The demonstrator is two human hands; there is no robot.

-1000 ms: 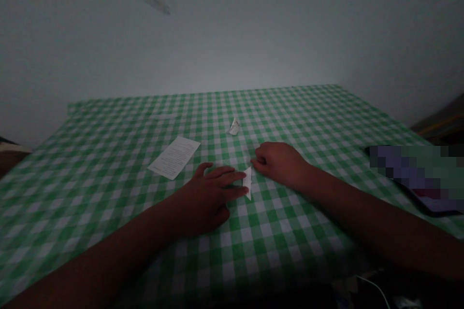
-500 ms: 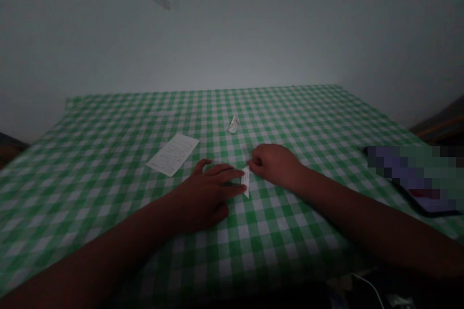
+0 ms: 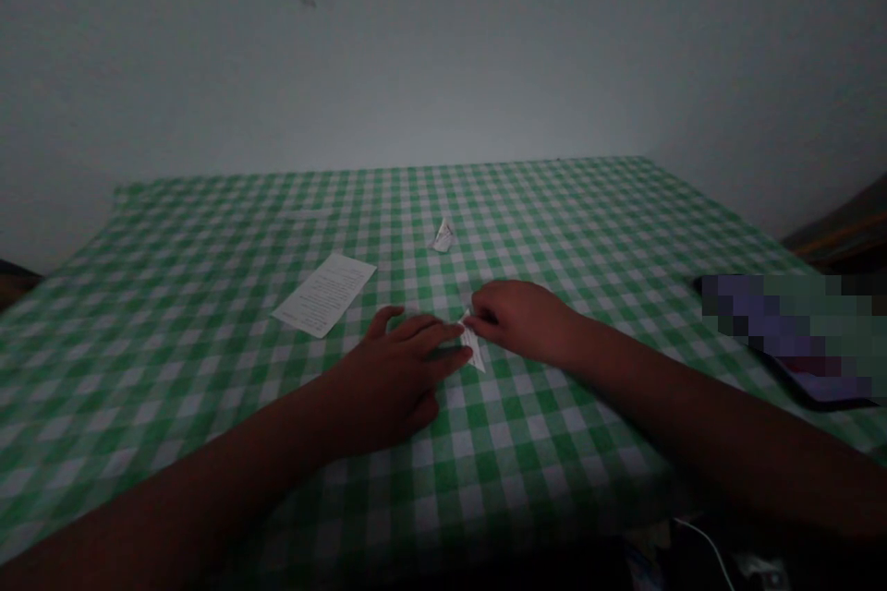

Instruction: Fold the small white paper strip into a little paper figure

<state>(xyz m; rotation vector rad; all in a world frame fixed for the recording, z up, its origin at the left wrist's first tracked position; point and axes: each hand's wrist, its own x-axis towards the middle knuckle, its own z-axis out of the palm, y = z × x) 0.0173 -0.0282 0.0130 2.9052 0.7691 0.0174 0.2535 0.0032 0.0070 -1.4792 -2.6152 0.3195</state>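
The table is covered with a soft cloth (image 3: 554, 222) in green and white squares, and it lies smooth and flat. In the middle of it, close to the person, lies a small white paper (image 3: 474, 349). It is thin and folded into a pointy shape, like a long narrow triangle. It sits right between the two hands. The left hand (image 3: 394, 374) lies flat on the cloth, palm down, with the fingers stretched out and a little apart. Its fingertips (image 3: 454, 343) press on the left edge of the small white paper. The left arm comes in low from the bottom left corner. The right hand (image 3: 523, 319) is curled into a loose fist, knuckles up, and its finger and thumb pinch the top tip of the small white paper. The right arm rests on the cloth and runs off to the bottom right. To the left, a little farther back, lies a flat white slip (image 3: 324, 294) shaped like a long box. It has rows of tiny print on it, but the room is dim and the words are too small to read. Behind the hands sits a little crumpled scrap (image 3: 443, 235) of white paper, all wrinkly. At the right edge lies a dark, flat, shiny phone (image 3: 821, 390), partly blurred out.
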